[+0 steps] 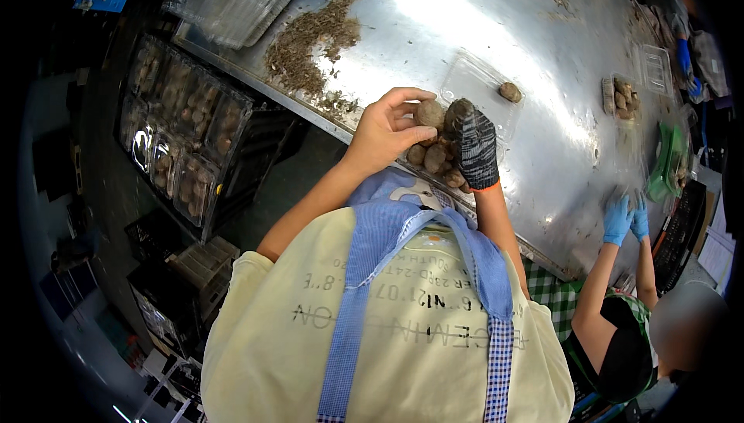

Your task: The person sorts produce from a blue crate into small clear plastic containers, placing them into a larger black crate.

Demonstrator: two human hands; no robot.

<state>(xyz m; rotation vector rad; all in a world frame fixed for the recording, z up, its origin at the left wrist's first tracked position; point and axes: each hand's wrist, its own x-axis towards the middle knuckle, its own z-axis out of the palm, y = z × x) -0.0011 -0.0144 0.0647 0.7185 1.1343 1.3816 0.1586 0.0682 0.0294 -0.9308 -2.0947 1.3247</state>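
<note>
My bare left hand (395, 125) grips a round brown tuber (429, 114) between thumb and fingers. Close beside it, my right hand (478, 148), in a black-and-grey knit glove with an orange cuff, is closed on a darker tuber (460, 110). Below both hands, several brown tubers (435, 158) lie heaped near the table's front edge; the gloved hand hides part of them. Just beyond my hands lies an open clear plastic box (463, 74), with a single tuber (509, 92) at its right side.
Dry soil and root scraps (306, 47) litter the metal table (418, 28). Stacked clear boxes (232, 5) stand at the far left, and a crate of filled boxes (178, 128) is below. At right, a co-worker's blue-gloved hands (620, 220) work near a box of tubers (625, 99).
</note>
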